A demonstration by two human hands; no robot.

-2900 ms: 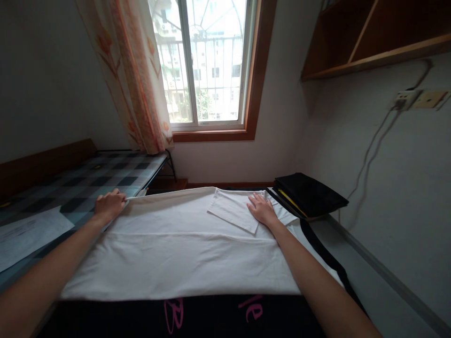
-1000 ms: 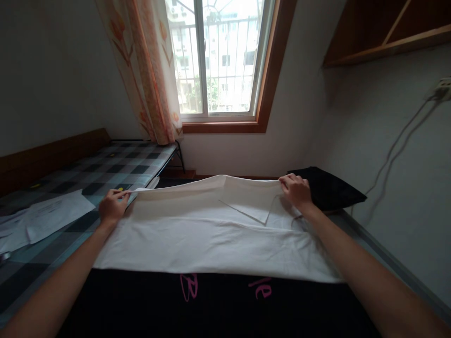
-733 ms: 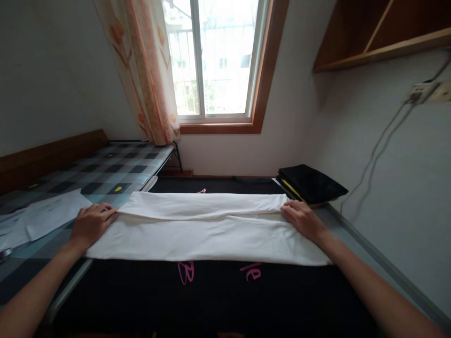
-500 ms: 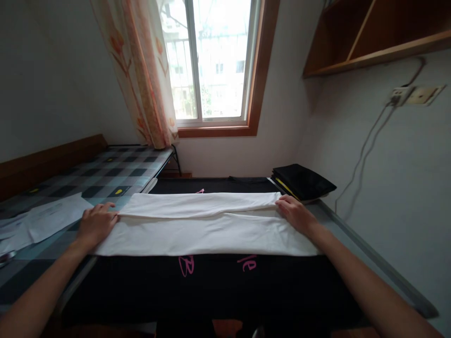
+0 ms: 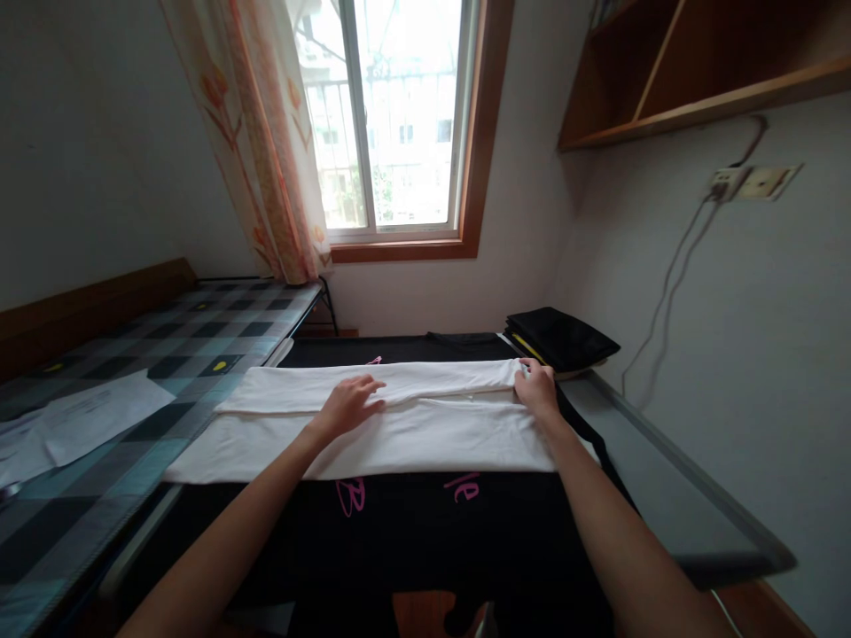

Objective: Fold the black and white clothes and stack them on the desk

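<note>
A white folded cloth lies in a long strip across a black garment with pink lettering. Its far half is turned over, making a crease along the middle. My left hand is over the middle of the strip, fingers stretched forward and apart, holding nothing. At the right end of the upper fold, my right hand has its fingers closed on the white cloth's edge. The right end below my wrist is partly covered by my forearm.
A stack of folded dark cloths sits at the table's back right. To the left is a bed with a checked cover, bearing papers. A grey table edge runs along the right wall, below a hanging cable.
My left hand has left the cloth's left end and moved right to its middle. My right hand stays at the right end, its fingers now curled tighter. The view has shifted slightly.
</note>
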